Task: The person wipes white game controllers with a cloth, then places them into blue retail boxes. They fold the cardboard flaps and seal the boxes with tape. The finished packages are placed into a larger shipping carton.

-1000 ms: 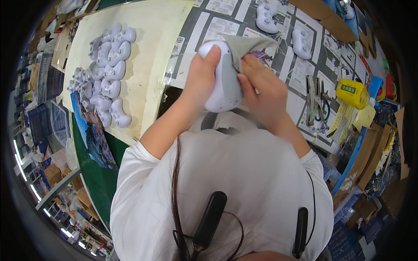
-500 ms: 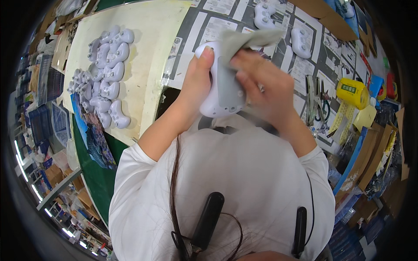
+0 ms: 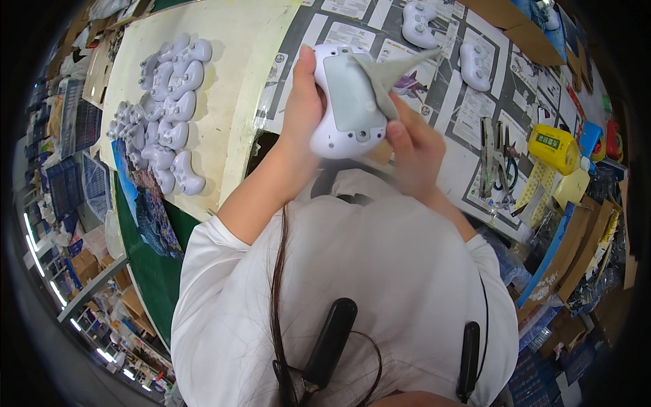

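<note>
A white game controller is held up above the table, its back with a grey panel and small screw holes toward me. Around its left grip my left hand is closed, thumb along the upper edge. My right hand, partly blurred, pinches a grey cloth at the controller's right side. Part of the cloth lies against the controller's right edge, and its far corner sticks out to the upper right.
Several white controllers lie grouped on the cream board at left. Two more, one a lone controller, rest on the printed sheets ahead. At right are pliers, scissors, a yellow bottle and cardboard boxes.
The cloth has slid off the grey panel toward the controller's right edge as my right hand moved down and outward. The controller has risen a little and tilted, baring more of its back.
</note>
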`<state>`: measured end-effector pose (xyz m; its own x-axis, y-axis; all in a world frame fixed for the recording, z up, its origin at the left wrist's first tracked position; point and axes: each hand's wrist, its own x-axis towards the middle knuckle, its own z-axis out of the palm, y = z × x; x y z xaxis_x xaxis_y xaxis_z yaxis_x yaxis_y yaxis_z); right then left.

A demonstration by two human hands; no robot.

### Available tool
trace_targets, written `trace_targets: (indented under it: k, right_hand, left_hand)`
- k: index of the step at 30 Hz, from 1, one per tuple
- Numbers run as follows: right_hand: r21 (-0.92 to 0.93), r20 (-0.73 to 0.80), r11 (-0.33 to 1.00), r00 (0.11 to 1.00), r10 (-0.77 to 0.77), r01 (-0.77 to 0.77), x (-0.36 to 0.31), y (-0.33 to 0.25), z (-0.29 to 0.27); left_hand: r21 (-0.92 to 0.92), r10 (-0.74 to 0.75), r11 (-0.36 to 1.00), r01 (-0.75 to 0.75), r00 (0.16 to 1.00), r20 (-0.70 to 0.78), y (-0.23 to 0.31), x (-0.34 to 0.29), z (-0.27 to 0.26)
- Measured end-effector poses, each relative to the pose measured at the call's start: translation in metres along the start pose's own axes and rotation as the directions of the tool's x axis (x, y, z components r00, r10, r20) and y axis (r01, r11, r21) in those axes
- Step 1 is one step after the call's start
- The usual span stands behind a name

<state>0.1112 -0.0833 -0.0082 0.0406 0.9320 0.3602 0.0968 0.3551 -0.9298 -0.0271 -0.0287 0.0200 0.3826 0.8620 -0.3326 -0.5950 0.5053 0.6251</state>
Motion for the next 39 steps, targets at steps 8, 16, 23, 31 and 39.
trace_targets:
  k: [8,16,23,31,39]
  right_hand:
    - [-0.512,0.264,0.82,0.955,-0.133,0.255,-0.005,-0.01,0.01]
    - [-0.165,-0.015,0.96,0.972,-0.233,0.227,0.008,0.007,-0.002]
    - [0.651,-0.218,0.736,0.883,0.415,-0.185,0.024,-0.006,-0.009]
    - [0.265,-0.324,0.953,0.917,0.235,-0.15,0.019,0.006,-0.017]
    - [0.338,-0.142,0.9,0.931,0.337,-0.275,0.025,0.0,-0.019]
  left_hand:
    - [0.197,0.222,0.964,-0.18,0.951,-0.216,-0.012,0.005,0.002]
    - [0.232,0.158,0.963,-0.14,0.986,-0.061,-0.01,0.01,0.003]
    - [0.159,0.07,0.983,-0.096,0.984,0.163,-0.007,0.004,-0.011]
    - [0.235,0.063,0.969,-0.081,0.995,0.083,-0.009,0.004,-0.011]
    - [0.806,0.342,0.454,-0.38,0.909,0.236,-0.003,-0.013,0.01]
